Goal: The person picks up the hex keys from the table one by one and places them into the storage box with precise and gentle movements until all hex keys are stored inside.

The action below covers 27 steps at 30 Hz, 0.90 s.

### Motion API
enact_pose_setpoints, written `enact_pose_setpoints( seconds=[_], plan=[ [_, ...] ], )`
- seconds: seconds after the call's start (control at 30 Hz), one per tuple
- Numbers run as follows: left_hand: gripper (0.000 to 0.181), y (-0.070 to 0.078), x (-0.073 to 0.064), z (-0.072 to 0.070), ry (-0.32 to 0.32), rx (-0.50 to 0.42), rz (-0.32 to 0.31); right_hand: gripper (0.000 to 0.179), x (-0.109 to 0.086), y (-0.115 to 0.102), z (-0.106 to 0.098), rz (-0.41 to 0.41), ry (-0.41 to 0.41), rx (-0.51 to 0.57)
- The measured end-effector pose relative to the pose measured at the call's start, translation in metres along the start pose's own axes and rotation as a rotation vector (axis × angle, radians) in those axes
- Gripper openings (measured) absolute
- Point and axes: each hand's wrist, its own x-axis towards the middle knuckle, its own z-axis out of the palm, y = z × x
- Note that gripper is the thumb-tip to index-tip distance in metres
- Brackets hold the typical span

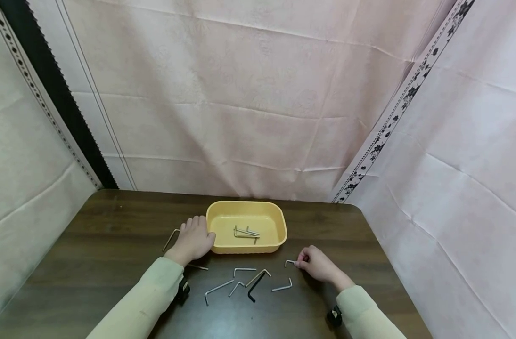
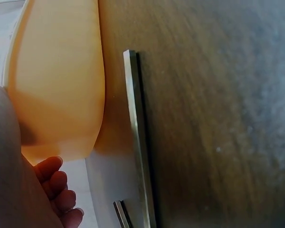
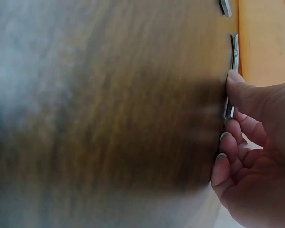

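Note:
My left hand (image 1: 195,238) grips the left rim of a yellow plastic bin (image 1: 246,250), thumb toward the inside and fingertips at the outer far corner. A few silver hex keys (image 1: 246,235) lie inside the bin. To its right, my right hand (image 1: 316,264) pinches a small silver hex key (image 1: 289,261) between thumb and fingers, low over the table. In the right wrist view the thumb lies across this hex key (image 3: 235,50), and its bent end sticks out past the thumb.
Several loose hex keys lie in front of the bin on the dark wooden table (image 1: 126,226), among them a black one (image 1: 251,293) and a silver one (image 1: 218,286). Another hex key (image 1: 170,239) lies left of my left hand. Pale cloth (image 1: 258,94) hangs behind the table.

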Motion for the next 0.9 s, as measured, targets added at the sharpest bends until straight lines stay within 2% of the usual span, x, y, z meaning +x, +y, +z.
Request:
enact_pose_setpoints(
  seconds=[0.27,0.53,0.7,0.9],
  plan=[
    [0.032,0.001,0.001,0.0,-0.002,0.004,0.002,0.017,-0.004,-0.009,-0.007,0.044,0.054,-0.048],
    [0.032,0.001,0.001,0.0,0.003,-0.007,0.002,0.016,0.003,-0.028,-0.027,0.027,0.175,-0.023],
    [0.033,0.003,0.0,0.0,0.003,-0.003,0.004,0.015,0.01,-0.037,-0.036,0.026,0.203,0.013],
    [0.034,0.002,0.0,0.002,0.006,-0.003,0.0,0.014,0.017,-0.048,-0.04,-0.027,0.243,0.012]
  ],
)
